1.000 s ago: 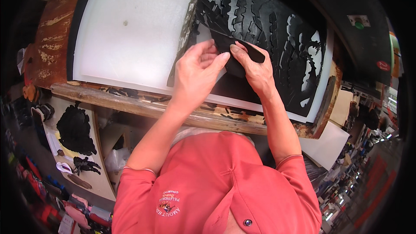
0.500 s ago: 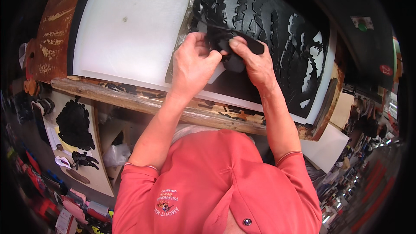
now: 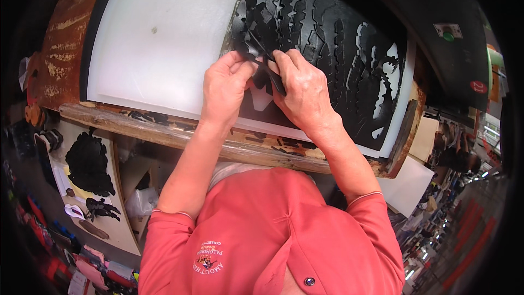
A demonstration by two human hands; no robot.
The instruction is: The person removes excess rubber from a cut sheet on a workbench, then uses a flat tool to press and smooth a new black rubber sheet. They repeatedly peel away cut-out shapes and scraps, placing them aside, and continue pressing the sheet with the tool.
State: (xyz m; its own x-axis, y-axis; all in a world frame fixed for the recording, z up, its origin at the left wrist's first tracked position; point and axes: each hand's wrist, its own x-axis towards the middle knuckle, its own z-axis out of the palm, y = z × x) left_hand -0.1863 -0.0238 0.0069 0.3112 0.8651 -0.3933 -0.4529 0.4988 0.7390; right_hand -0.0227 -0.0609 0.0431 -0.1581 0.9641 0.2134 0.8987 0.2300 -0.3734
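A black sheet (image 3: 338, 104) with many jagged cut shapes and openings covers the right part of the white board (image 3: 158, 49). At its near left corner my left hand (image 3: 225, 84) pinches the edge of a bent black cut piece (image 3: 263, 76). From the other side my right hand (image 3: 303, 90) grips the same piece, with its fingers curled over it and the back of the hand facing up. Several loose strips and flaps (image 3: 261, 27) bunch up just beyond my fingertips. My fingers partly hide where the piece meets the sheet.
A wooden rail (image 3: 164, 134) runs along the board's near edge, with small black scraps behind it. At lower left, a side board (image 3: 123, 224) holds a black pile (image 3: 90, 164) and smaller pieces. A dark machine panel with a green button (image 3: 448, 36) stands at right.
My right hand has moved left and turned over, so its back now faces up. My left hand has shifted slightly left and down. The piece between them has tilted.
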